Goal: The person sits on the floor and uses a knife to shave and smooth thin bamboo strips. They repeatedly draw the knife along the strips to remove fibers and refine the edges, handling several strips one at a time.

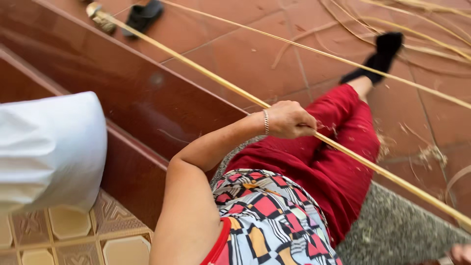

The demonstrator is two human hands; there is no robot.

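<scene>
My left hand (289,119), with a metal bracelet on the wrist, is closed around a long pale yellow cane (196,68). The cane runs slantwise from the top left to the right edge, crossing above my lap. I am seated in red trousers (319,167) and a patterned top, one leg stretched out, its foot in a black sock (382,54). At the bottom right corner a sliver of skin (461,254) shows just below the cane's lower end. It may be my right hand, but too little of it shows to tell its grip.
Several more thin canes (392,73) lie across the red-brown tiled floor at the top right, with shavings (431,154) by my knee. A black slipper (142,14) lies at the top. A dark red step (122,93) runs on the left. A white cloth shape (49,152) fills the left edge.
</scene>
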